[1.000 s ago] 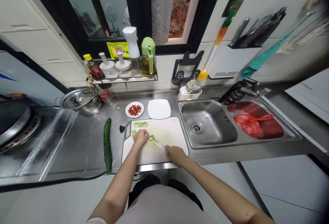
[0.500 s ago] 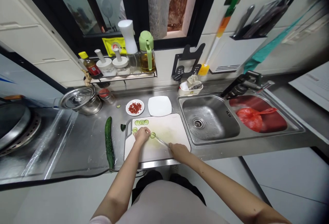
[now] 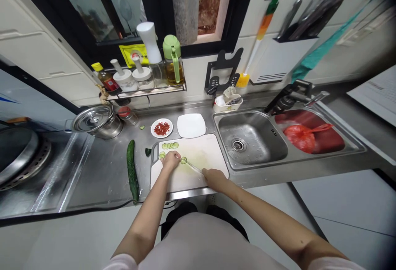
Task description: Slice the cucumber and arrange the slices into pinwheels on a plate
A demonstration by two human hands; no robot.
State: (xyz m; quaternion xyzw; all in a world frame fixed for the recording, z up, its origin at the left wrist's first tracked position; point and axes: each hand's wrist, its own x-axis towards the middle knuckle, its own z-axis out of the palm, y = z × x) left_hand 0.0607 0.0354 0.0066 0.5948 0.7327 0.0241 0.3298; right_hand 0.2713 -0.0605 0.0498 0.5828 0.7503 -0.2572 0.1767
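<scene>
My right hand (image 3: 215, 178) is wrapped round the handle of a knife (image 3: 194, 168), whose blade points left over the white cutting board (image 3: 213, 148). A thin cucumber slice (image 3: 183, 160) is at the blade's tip. Just left of it is my left hand (image 3: 171, 160), fingers drawn together; whether something is between them is too small to make out. Another cucumber slice (image 3: 162, 154) shows beside that hand's left edge. Behind the hand, several overlapping cucumber slices (image 3: 170, 145) lie in a row. A whole cucumber (image 3: 132, 171) rests on the counter left of the board.
Behind the board stand a plate of chopped red pieces (image 3: 161, 128) and a square white plate (image 3: 191, 125). A dark green cucumber end (image 3: 148, 152) lies by the board's handle. To the right is a steel sink (image 3: 252, 138); a lidded pot (image 3: 97, 121) stands at left.
The view has shifted slightly. Both hands, the knife and the cucumber slice at its tip keep nearly the same places over the board.
</scene>
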